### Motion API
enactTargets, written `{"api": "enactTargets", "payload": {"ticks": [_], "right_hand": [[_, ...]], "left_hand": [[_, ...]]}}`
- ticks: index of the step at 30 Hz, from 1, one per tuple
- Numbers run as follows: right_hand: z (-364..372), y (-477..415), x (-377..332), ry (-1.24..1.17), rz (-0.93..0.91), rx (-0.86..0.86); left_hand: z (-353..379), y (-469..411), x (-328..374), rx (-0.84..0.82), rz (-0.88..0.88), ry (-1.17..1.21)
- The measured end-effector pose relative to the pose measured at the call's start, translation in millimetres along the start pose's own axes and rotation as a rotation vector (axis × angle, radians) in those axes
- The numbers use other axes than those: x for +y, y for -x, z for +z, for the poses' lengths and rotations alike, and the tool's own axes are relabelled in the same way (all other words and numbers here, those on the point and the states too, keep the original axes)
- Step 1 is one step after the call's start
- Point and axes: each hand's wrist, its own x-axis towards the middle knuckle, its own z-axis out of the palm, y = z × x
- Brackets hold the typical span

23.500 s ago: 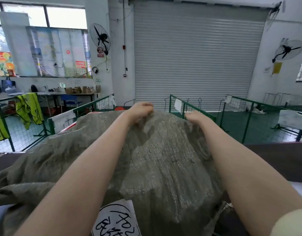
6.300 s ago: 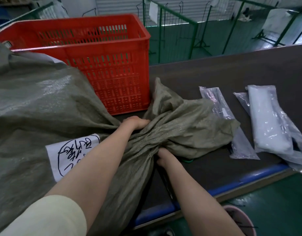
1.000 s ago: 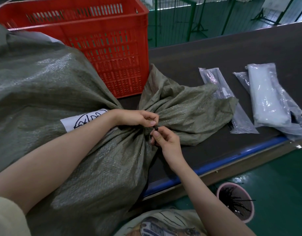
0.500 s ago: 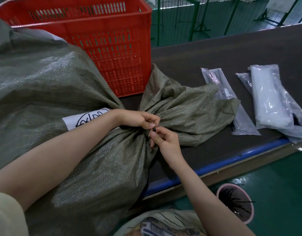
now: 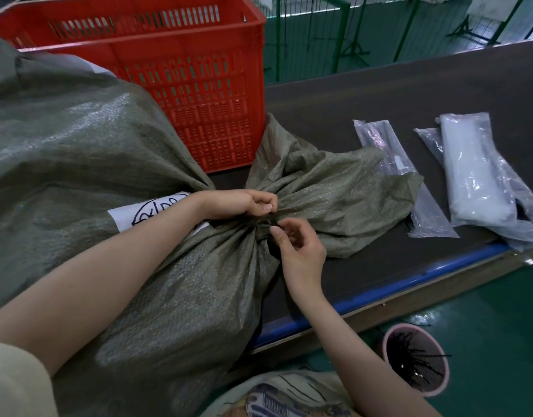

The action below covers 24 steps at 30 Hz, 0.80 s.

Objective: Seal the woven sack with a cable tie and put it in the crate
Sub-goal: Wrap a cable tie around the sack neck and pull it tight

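A bulky grey-green woven sack (image 5: pixel 78 164) lies on the dark table, its mouth gathered into a tight neck with loose cloth fanning out to the right. A black cable tie (image 5: pixel 266 225) runs around that neck and is mostly hidden by folds and fingers. My left hand (image 5: pixel 244 203) pinches the gathered cloth at the neck from above. My right hand (image 5: pixel 295 245) pinches the tie's end just below it. A white label with black writing (image 5: pixel 138 210) shows beside my left forearm. The red slatted crate (image 5: pixel 184 70) stands behind the sack.
Two clear plastic packets (image 5: pixel 397 173) (image 5: pixel 481 173) lie on the dark table (image 5: pixel 379 94) to the right. The table has a blue front edge (image 5: pixel 409 275). A pink tub (image 5: pixel 415 356) holding several black cable ties stands on the green floor below. Green fencing runs behind.
My right hand has shifted slightly right and its fingers have spread a little at the tie. My left hand stays clamped on the neck. The sack has not moved.
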Motion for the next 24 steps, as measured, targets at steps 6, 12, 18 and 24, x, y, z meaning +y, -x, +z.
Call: {"api": "enactTargets", "payload": {"ticks": [6,12,18,24], "right_hand": [[2.7,0.3,2.2,-0.062,0.063,-0.044],[5.1,-4.1,2.0,-0.179,0.164,-0.096],[6.0,-6.4,5.3,-0.204,0.187,-0.147],[4.8,-6.6,4.3,-0.242,0.217,-0.166]], "left_hand": [[2.8,-0.3,-1.3,-0.059,-0.029,0.008],[3.4,0.3,-1.8,-0.096,-0.017,0.005],[1.9,1.1,-1.7,-0.104,-0.005,0.036],[3.2,2.3,-0.6,-0.13,-0.018,0.025]]}}
